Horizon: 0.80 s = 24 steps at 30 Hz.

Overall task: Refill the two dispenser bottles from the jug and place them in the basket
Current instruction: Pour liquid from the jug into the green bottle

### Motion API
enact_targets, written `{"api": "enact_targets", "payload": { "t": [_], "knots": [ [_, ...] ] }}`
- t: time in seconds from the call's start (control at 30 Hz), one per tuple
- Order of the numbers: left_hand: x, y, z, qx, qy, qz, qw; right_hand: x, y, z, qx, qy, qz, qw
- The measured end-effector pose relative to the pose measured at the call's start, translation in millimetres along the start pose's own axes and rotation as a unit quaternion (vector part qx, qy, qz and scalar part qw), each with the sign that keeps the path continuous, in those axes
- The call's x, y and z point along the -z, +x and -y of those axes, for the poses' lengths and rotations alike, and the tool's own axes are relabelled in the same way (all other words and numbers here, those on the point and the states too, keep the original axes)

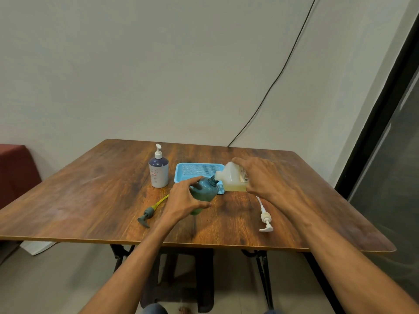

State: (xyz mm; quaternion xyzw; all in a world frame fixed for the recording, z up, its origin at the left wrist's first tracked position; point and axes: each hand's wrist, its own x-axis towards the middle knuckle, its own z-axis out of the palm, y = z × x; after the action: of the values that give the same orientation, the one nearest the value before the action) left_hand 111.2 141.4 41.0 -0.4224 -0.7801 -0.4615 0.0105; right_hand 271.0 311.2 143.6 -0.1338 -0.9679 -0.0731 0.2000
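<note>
Label on jug: mostly under right hand. Teal bottle body: partly behind left hand. White bottle print: illegible.

Two bottles: green bottle in middle, white bottle far left. One jug. One basket. Two loose pumps: grey pump near left, white pump near right. Two hands: left hand, right hand. One table. One wire on far wall.
</note>
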Motion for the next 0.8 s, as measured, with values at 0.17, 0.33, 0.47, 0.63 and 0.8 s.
{"api": "enact_targets", "payload": {
  "t": [0.17, 0.33, 0.47, 0.63, 0.8],
  "knots": [
    [0.7, 0.2, -0.2, 0.002, 0.001, 0.0, 1.0, -2.2, 0.9, 1.0, 0.002, 0.003, -0.009, 1.0],
    [0.6, 0.1, -0.1, 0.005, -0.002, -0.001, 1.0, -1.3, 1.2, 0.7, 0.003, -0.001, -0.009, 1.0],
    [1.1, 0.9, -1.3, 0.008, 0.0, 0.003, 1.0, -0.7, 0.7, 1.0, 0.0, -0.003, -0.003, 1.0],
    [0.4, 1.3, -0.9, 0.009, 0.0, 0.003, 1.0, 0.5, 0.5, 0.7, -0.001, -0.006, -0.002, 1.0],
    [0.2, 1.6, -1.3, 0.006, 0.001, 0.004, 1.0, 1.1, 0.4, 0.8, -0.001, -0.006, -0.004, 1.0]
  ]
}}
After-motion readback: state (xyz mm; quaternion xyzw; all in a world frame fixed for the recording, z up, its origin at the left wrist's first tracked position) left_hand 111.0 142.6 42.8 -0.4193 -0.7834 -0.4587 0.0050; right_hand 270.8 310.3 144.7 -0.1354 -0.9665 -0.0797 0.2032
